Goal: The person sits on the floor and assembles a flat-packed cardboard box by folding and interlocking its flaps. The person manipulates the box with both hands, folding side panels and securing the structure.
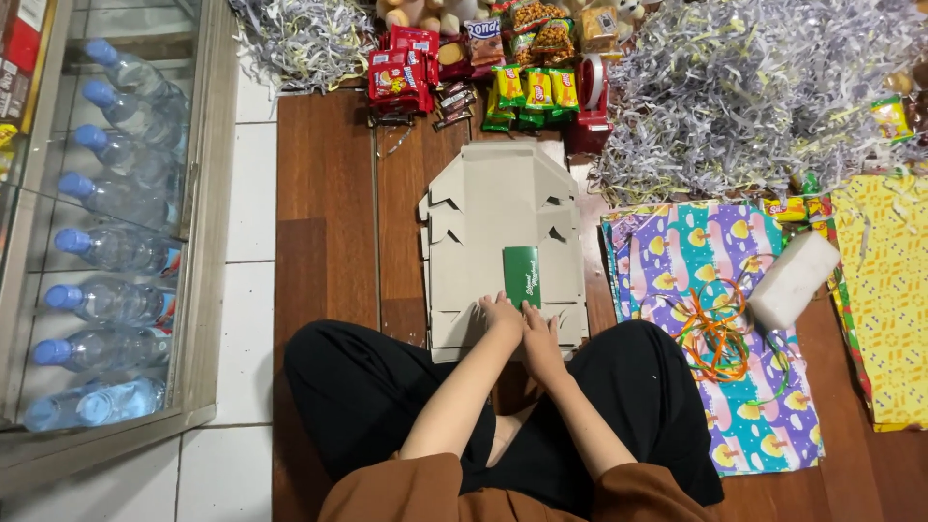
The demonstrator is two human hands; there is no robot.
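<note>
A person sits cross-legged on a wooden floor (324, 193), both hands resting on the near edge of a stack of flat, unfolded cardboard boxes (493, 208) that lies just in front of the knees. The left hand (503, 316) lies palm-down on the cardboard, fingers loosely spread and gripping nothing that can be seen; the right hand (541, 333) lies beside it, the two hands touching, its fingertips at the lower edge of a small green card (522, 275) that sits flat on the cardboard, and whether it pinches the card or only touches it cannot be told. To the right of the cardboard, sheets of colourful wrapping paper (677, 251) are spread on the floor, with a tangle of orange and green ribbon (715, 338) and a white rectangular block (793, 278) lying on them; a yellow patterned sheet (884, 290) lies further right. Beyond the cardboard, at the top of the view, packets of snacks (527, 89) in red, green and yellow are lined up, with a red tape dispenser (592, 101) just beside them and heaps of shredded paper (754, 92) on either side. To the left, past a strip of white floor tiles (251, 213), a glass cabinet (208, 174) holds a row of water bottles (111, 246) with blue caps, lying on their sides.
</note>
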